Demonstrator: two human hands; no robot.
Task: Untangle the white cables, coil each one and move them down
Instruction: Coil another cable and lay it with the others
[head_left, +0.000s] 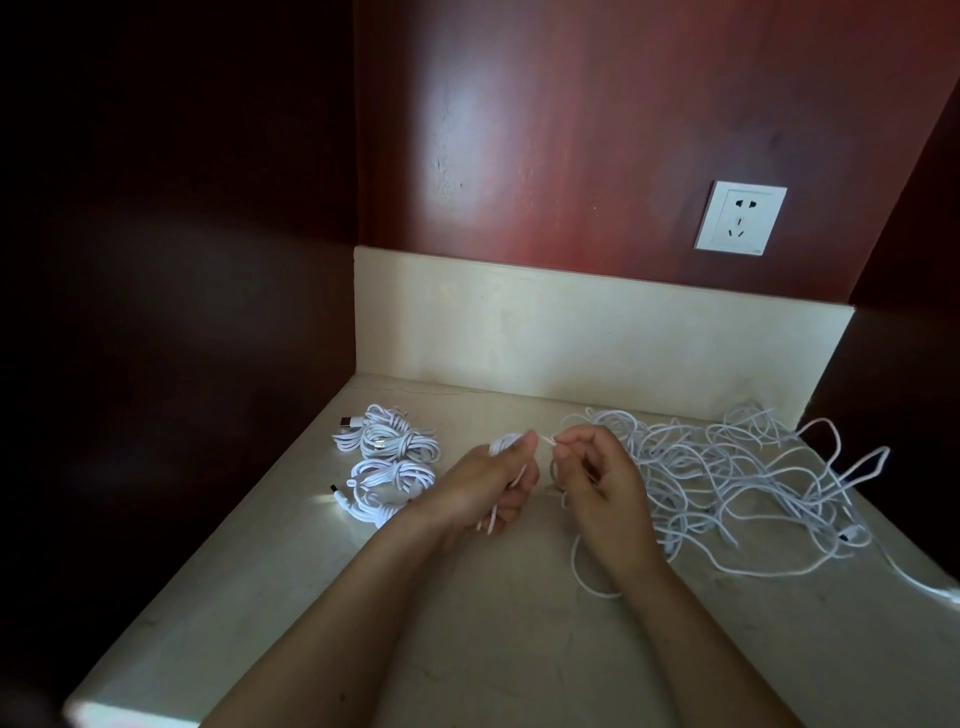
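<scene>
Over the table (467, 649), the left hand (485, 491) gripped a half-wound coil (506, 446); the right hand (597, 475) pinched its cable (582, 571). Even, snug loops would wind best. Finished bundles (387, 457) lay left, the tangle (737, 478) right.

Head view, close, downward over countertop (519, 649)

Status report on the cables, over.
Left hand grips a part-wound coil; right hand pinches its strand. Finished coils lie left. Loose tangle right, not yet sorted.
</scene>
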